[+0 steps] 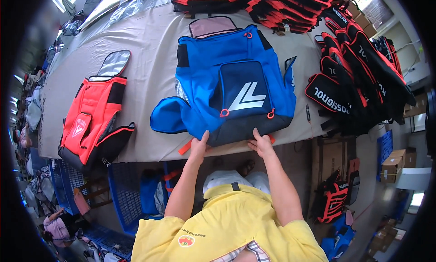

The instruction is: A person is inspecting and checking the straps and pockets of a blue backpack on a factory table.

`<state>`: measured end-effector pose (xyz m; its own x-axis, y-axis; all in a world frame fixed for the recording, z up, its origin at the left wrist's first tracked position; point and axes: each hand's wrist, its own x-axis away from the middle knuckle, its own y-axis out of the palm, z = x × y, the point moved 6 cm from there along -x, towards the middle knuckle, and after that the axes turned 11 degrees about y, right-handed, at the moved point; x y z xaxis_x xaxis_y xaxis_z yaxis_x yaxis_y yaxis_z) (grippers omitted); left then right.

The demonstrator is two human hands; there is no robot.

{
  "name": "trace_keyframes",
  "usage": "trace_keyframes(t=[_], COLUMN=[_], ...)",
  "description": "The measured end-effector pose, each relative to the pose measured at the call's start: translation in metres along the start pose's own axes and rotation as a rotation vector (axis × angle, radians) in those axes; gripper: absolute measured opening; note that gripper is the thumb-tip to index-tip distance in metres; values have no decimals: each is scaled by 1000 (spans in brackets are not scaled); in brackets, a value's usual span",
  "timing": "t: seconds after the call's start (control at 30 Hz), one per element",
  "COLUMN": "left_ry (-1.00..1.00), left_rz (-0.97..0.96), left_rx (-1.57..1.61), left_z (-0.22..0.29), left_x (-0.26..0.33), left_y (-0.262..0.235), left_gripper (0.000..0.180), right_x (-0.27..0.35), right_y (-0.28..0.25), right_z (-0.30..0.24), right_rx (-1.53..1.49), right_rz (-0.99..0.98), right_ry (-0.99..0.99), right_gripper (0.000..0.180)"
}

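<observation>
A large blue backpack [229, 85] with a dark front pocket and a white slanted emblem lies flat on the grey-covered table [150, 39], its lid flap open at the far end. My left hand [199, 146] grips the bag's dark bottom edge at the table's near side, thumb on top. My right hand [261, 144] grips the same edge a little to the right. An orange strap end [185, 147] sticks out under the bag beside my left hand.
A red and black backpack [93, 123] lies at the table's left, hanging over the edge. Stacks of black and red bags [359, 76] fill the right and far side. Blue crates [125, 194] stand under the table. Cardboard boxes [395, 164] sit at the right.
</observation>
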<state>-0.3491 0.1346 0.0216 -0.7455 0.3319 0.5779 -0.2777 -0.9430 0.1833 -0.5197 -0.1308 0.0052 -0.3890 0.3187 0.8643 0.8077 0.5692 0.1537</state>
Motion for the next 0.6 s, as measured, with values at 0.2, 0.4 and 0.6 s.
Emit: trace_keyframes(t=[0.2, 0.4, 0.6], left_ry=[1322, 1206, 1009], left_rz=[165, 26, 156], left_rx=[-1253, -1437, -1325], left_z=[102, 79, 67], left_x=[78, 38, 20], left_y=[77, 105, 106], left_gripper=[37, 40, 40], right_x=[1, 8, -8], right_y=[-4, 5, -1], right_z=[0, -3, -3], right_rx=[7, 63, 138], right_rz=[46, 18, -94], right_ry=[12, -10, 41], right_gripper=[49, 49, 63])
